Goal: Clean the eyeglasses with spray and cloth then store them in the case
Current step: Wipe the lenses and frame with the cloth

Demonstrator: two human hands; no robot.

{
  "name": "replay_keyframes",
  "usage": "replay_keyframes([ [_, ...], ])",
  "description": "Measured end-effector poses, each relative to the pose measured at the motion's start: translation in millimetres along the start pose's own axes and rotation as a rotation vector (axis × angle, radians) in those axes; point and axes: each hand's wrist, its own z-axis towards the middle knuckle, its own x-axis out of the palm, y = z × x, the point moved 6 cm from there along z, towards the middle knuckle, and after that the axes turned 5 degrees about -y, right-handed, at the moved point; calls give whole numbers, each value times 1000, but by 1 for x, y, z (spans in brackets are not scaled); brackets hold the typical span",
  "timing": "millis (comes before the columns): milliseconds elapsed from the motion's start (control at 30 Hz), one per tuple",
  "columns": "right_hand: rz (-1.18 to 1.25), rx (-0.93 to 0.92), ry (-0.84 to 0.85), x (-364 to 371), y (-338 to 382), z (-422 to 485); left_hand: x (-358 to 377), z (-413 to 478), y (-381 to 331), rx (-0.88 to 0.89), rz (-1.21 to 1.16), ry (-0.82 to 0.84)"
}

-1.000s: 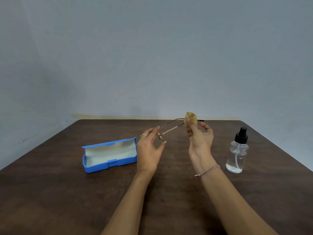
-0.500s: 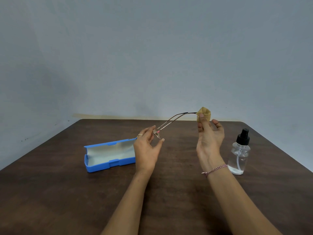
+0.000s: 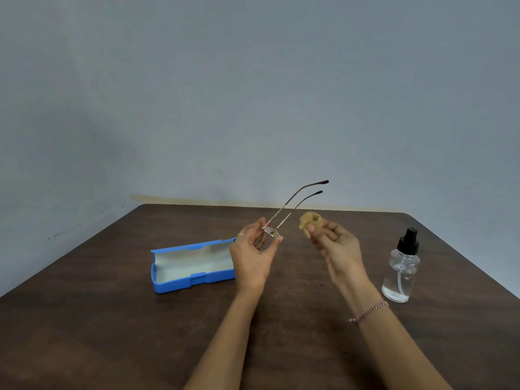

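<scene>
A pair of thin-framed eyeglasses (image 3: 292, 210) is being held up above the middle of a dark wooden table (image 3: 112, 319). The frame is being pinched at its lens end between the thumb and curled fingers of the left hand (image 3: 253, 257), and both temple arms are being pointed up and away toward the table's far edge. The lenses themselves are being largely hidden by those fingers. A small wad of tan cloth (image 3: 308, 222) is being gripped between the thumb and curled fingertips of the right hand (image 3: 340, 249), just beside the frame but apart from it.

A blue case (image 3: 194, 266) is being left lying open on the table, left of centre, with its pale lining being shown to the camera and its right end being covered in this view by the left hand. A clear spray bottle (image 3: 401, 274) with a black pump top is being left standing upright near the table's right edge, beside the right forearm and well apart from the glasses. A ring (image 3: 240, 235) is being worn on the left hand and a beaded bracelet (image 3: 368, 311) on the right wrist. A plain grey wall (image 3: 253, 94) is being seen behind the far edge.
</scene>
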Motion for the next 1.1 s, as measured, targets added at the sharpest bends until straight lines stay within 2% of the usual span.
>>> replay_keyframes([
  [167, -394, 11, 193, -6, -6, -19, 3, 0, 3, -20, 9, 28],
  [367, -912, 93, 632, -9, -23, -35, 6, 0, 9, -88, -52, 21],
  [500, -980, 159, 747, -9, -28, -40, 9, -1, 12, -136, -119, 27],
  [633, -911, 242, 785, -13, -26, -42, 13, -3, 14, -177, -152, 53],
  [733, -843, 179, 654, -19, -15, -33, 17, -6, 13, -212, -174, 92],
  [800, -750, 75, 417, -27, -5, -20, 19, -8, 15, -254, -208, 96],
  [867, -681, -20, 106, -42, 1, -9, 21, -10, 19, -328, -251, 94],
  [933, -632, -64, -145, -59, -1, -2, 24, -14, 23, -426, -321, 121],
  [1000, -520, -37, -238, -68, -10, 1, 27, -18, 22, -512, -431, 140],
  [1100, -320, 49, -226, -70, -18, 3, 29, -22, 19, -586, -517, 154],
])
